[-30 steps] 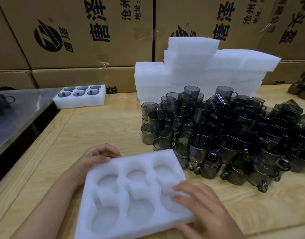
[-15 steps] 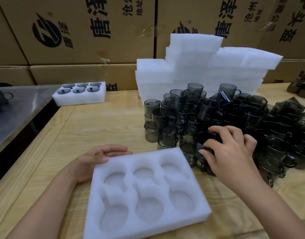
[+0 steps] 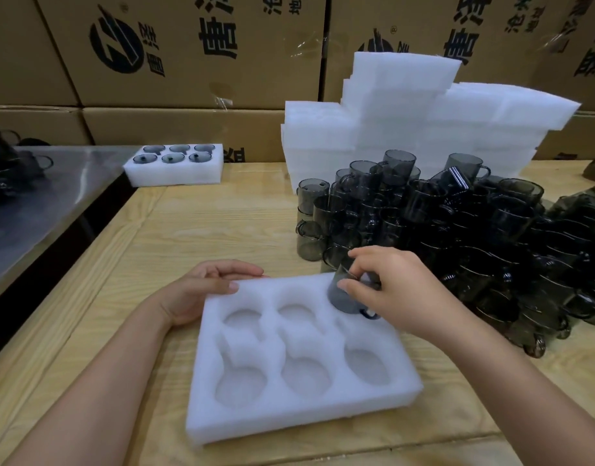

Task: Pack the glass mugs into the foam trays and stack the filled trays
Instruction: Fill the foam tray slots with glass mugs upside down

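The right hand (image 3: 400,290) grips a glass mug (image 3: 343,297) by its wall over the far-right pocket of the foam tray (image 3: 289,415); the left hand (image 3: 202,290), fingers relaxed, steadies the tray's far-left corner. Glass is likely slick and brittle: lower gently.

On the table (image 3: 205,230), a foam tray (image 3: 289,418) lies nearest the person. The left hand (image 3: 202,290) rests at its far left corner. The right hand (image 3: 397,290) holds a mug (image 3: 345,295) at its far right pocket. A pile of mugs (image 3: 457,237) sits behind and right, a stack of trays (image 3: 407,129) behind that, and a filled tray (image 3: 175,174) far left before the boxes (image 3: 188,62).
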`<state>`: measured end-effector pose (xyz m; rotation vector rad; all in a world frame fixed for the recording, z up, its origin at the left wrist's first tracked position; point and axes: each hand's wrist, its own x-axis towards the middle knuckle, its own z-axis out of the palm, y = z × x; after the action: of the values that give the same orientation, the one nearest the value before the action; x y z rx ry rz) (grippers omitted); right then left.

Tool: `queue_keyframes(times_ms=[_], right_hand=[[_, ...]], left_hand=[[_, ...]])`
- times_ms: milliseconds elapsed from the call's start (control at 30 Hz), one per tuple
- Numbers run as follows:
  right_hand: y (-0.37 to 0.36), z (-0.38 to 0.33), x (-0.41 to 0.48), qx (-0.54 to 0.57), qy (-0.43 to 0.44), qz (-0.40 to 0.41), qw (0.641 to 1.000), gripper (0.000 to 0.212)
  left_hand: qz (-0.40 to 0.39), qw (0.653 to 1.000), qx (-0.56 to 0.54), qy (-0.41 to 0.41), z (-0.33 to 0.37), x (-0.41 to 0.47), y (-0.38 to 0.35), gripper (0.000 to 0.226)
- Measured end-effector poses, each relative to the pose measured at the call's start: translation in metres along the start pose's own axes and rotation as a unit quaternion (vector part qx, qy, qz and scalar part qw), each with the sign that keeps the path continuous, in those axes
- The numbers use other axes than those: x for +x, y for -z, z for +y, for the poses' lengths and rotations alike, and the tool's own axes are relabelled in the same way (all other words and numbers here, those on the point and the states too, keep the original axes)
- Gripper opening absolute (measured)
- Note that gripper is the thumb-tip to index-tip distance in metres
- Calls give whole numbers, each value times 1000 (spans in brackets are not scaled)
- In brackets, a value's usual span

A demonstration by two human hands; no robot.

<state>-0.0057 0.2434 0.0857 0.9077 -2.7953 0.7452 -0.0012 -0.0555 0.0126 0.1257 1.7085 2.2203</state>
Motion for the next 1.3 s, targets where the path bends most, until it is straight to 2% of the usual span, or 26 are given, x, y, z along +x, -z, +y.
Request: queue_keyframes(times_ms=[67,133,167,233,333,533,667,800,933,1067,1133,1167,1233,1300], right_hand=[[-5,1,0,-29,35,-2,999,15],[-7,3,2,-28,49,-12,998,13],[-8,4,2,-20,50,-22,998,17],[-9,8,3,-6,58,-48,997,39],[-8,13,2,2,65,-62,996,58],[-12,21,4,-22,81,-119,989,53],[-16,20,1,-28,80,-130,988,52],[-29,17,-18,-56,68,-165,982,86],[-33,12,-22,-145,51,-175,973,89],[-28,6,-19,-117,38,-214,969,91],[-21,3,-11,-53,16,-186,981,91],[-17,2,-4,-32,8,-133,991,79],[-12,2,18,-59,4,4,998,50],[-8,1,44,-129,6,72,989,43]], left_hand=[[-1,1000,18,-6,1,-2,-4,38],[0,999,35,-16,2,-3,-6,52],[2,999,40,-21,2,-3,-6,57],[5,999,44,-29,1,-3,-7,60],[6,998,44,-38,0,-3,-8,58],[5,999,38,-38,-3,-1,-4,30],[1,999,38,-36,-4,0,-2,35],[-1,999,24,-26,-4,1,0,39],[8,999,22,-29,-4,1,-2,40],[22,999,21,-44,-5,0,-6,38],[30,998,25,-50,-5,0,-7,37],[32,998,27,-52,-4,0,-8,37],[34,998,27,-54,-4,-1,-8,38],[31,998,23,-54,-4,-1,-8,37]])
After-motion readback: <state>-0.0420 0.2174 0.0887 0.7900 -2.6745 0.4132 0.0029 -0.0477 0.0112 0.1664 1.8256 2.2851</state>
